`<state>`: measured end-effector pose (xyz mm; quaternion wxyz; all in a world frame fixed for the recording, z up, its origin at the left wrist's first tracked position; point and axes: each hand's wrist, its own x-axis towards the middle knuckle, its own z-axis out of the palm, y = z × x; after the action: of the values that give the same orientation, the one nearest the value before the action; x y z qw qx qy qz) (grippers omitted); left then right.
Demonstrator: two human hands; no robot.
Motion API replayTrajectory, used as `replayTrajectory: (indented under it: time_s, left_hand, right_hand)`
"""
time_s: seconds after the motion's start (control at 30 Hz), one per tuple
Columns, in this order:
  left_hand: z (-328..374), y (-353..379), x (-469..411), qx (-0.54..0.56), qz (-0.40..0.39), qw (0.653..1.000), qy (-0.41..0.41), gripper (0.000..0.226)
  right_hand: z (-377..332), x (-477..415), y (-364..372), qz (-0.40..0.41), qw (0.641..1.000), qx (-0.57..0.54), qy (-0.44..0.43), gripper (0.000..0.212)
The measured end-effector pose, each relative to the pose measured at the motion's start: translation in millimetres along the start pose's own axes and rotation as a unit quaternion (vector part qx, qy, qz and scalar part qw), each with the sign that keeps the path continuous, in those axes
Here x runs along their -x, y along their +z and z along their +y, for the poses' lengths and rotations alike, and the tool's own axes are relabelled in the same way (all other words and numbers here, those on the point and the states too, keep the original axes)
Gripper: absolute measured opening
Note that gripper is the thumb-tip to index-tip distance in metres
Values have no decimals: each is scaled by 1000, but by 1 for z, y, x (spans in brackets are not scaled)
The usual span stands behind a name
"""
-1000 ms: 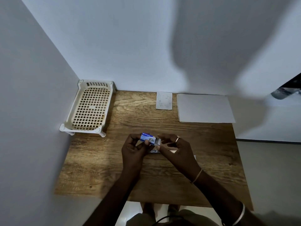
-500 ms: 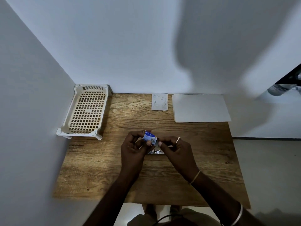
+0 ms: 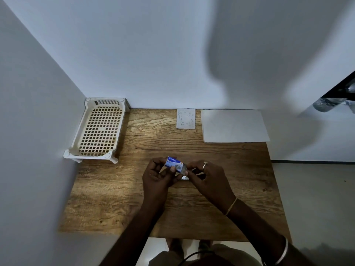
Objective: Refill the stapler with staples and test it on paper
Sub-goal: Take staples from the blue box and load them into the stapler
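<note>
The left hand [image 3: 156, 176] pinches a small blue staple box [image 3: 173, 163] between thumb and fingers, just above the table [image 3: 134, 198]. The right hand [image 3: 208, 177], fingers curled narrow, touches the box's open right end; whether it grips staples there is unclear. Beneath the hands a bit of metal, probably the stapler [image 3: 184, 177], shows, mostly hidden. Well beyond the left hand sits a tray [image 3: 76, 150] with nothing visible inside. Beyond the right hand lie a small card [image 3: 186, 118] and paper [image 3: 234, 125].
</note>
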<state>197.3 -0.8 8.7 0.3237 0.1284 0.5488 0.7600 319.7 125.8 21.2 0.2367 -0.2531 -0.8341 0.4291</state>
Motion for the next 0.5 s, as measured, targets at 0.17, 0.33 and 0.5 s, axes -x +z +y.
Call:
replayTrajectory:
  time_s: [0.17,0.33,0.5]
  left_hand:
    - [-7,-5,6,-6,9,1000,-11,31]
    - [-12,-16,12,-105,21,994,2,48]
    - [-25,-43,27,-259,43,965,23,41]
  right_hand:
    - [2,-1,2,-22,999,34,0,9]
    - [5,0,11,3,999,-11,51,9]
    - [5,-1,29,-2,997,-44,67,9]
